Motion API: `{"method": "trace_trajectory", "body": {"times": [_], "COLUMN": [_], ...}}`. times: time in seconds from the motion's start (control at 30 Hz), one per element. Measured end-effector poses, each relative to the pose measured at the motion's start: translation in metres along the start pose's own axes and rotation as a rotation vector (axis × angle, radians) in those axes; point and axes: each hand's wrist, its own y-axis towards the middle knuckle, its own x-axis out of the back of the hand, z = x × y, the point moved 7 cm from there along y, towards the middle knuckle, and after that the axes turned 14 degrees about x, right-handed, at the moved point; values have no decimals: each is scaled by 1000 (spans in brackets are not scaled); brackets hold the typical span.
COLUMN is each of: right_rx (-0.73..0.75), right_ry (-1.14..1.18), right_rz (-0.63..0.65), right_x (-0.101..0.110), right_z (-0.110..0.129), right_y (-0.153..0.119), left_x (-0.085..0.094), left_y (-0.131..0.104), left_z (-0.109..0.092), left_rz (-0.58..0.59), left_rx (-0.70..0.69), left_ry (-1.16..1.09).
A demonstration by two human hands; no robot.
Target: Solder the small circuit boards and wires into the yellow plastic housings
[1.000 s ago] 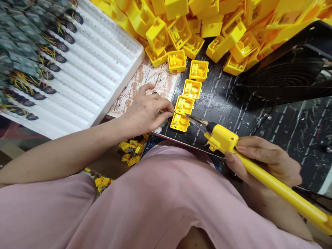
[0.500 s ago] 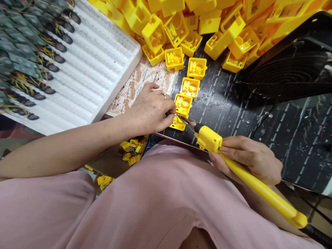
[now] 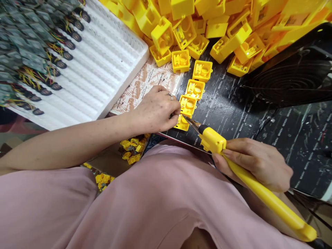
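My right hand (image 3: 255, 160) is wrapped round a yellow soldering iron (image 3: 264, 192), whose dark metal tip points up and left at the nearest small yellow case (image 3: 183, 123). Beside that case, my left hand (image 3: 158, 110), with a ring on one finger, has its fingertips pinched together at the left edge; what they hold is hidden. Three more open yellow cases form a row leading away: one (image 3: 187, 104) touching the nearest, another (image 3: 195, 89) behind it, and a third (image 3: 202, 70) farther back.
A white foam tray (image 3: 103, 65) with circuit boards and wired round parts (image 3: 61, 64) lies at the left. Yellow cases (image 3: 162, 34) are heaped at the back. A black fan (image 3: 293, 76) stands at the right. More yellow pieces (image 3: 133, 150) lie below the table edge.
The whole view has shifted, with things appearing slightly farther right. The iron's tip has drawn back a little from my left fingertips. Both hands keep nearly the same pose.
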Motion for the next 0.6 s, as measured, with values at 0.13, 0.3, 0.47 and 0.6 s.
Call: {"method": "trace_trajectory", "body": {"times": [0.13, 0.3, 0.47, 0.6], "right_rx": [93, 120, 74, -58], "right_ry": [-8, 2, 48, 53], "right_rz": [-34, -74, -104, -221], "right_x": [-5, -9, -1, 14], "right_z": [2, 3, -1, -10], "right_y": [6, 10, 4, -20], "left_x": [0, 1, 0, -2], "left_y": [-1, -4, -2, 1], "left_z": [1, 0, 0, -4], "left_rz": [-17, -46, -78, -42], "left_rx": [-6, -38, -77, -45], "left_ry": [-5, 5, 6, 30]}}
